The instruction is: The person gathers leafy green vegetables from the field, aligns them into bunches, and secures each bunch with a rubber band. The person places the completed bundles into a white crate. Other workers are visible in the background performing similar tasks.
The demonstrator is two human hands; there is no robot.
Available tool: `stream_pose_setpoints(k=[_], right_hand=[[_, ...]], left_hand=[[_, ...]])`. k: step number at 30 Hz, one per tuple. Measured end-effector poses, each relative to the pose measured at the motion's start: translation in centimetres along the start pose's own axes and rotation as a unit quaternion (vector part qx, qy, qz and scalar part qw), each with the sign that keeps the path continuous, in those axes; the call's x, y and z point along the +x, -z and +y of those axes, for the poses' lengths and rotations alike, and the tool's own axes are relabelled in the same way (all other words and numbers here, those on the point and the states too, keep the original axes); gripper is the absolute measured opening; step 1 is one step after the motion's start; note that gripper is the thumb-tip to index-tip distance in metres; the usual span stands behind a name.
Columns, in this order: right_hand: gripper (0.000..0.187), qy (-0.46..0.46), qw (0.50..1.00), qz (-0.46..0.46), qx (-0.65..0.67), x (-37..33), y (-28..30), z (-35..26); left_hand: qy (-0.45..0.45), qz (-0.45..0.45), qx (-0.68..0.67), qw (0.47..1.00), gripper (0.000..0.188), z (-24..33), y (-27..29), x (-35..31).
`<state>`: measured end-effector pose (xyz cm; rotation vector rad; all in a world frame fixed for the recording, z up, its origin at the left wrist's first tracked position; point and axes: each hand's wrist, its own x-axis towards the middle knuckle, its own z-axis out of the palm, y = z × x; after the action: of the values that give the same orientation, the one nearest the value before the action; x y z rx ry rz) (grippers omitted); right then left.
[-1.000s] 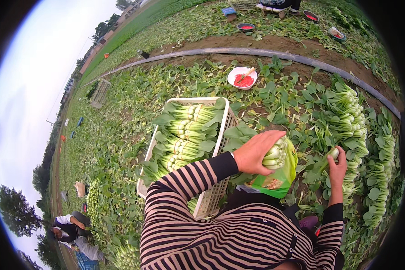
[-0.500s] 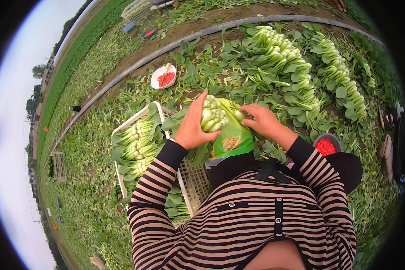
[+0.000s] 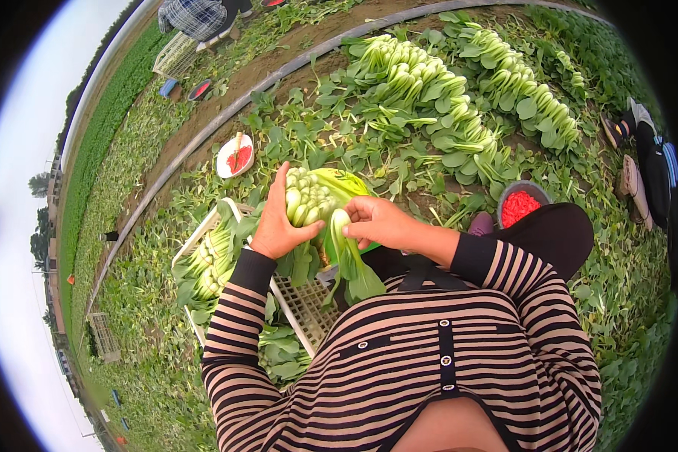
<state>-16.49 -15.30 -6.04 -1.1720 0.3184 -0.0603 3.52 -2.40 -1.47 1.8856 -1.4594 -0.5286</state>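
Note:
My left hand is wrapped round a bunch of bok choy, its pale stem ends facing up. Between the thumb and fingers of my right hand is a single bok choy, held upright with its leaves hanging down, close beside the bunch. Behind both lies a green and yellow plastic bag, partly covered by my hands. A cream plastic crate stands to the left of my lap, and tied bok choy bundles fill its far part.
Rows of cut bok choy lie on the leaf-strewn ground ahead. A white bowl with red pieces sits beyond the crate; a grey bucket of red pieces is by my right knee. A long grey hose crosses behind. Another person works far left.
My right hand has drawn back from the bag and holds a single bok choy beside the bunch. The whole view has shifted, with my left hand still round the bunch.

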Motion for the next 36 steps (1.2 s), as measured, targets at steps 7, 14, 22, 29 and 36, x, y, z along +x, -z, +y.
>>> stream_pose_setpoints(k=[7,14,22,29,36], right_hand=[[0.037,0.121,0.98,0.085,-0.132,1.3,-1.5,1.0],[0.031,0.1,0.988,0.111,0.039,2.7,-3.4,2.1],[0.025,0.062,0.974,0.059,0.211,2.5,-3.9,2.8],[0.022,0.068,0.982,0.025,0.177,3.5,-3.2,3.5],[0.025,0.041,0.997,-0.061,-0.03,3.6,1.9,0.5]], left_hand=[[0.018,-0.055,-0.065,0.996,0.119,0.0,1.1,-0.1],[0.03,-0.083,-0.083,0.993,0.125,0.9,1.4,0.6],[0.051,-0.062,-0.103,0.991,0.135,0.8,1.2,0.2],[0.021,-0.073,-0.008,0.997,0.128,-0.1,1.0,0.5],[0.054,-0.029,-0.034,0.998,0.117,1.4,-0.2,0.4]])
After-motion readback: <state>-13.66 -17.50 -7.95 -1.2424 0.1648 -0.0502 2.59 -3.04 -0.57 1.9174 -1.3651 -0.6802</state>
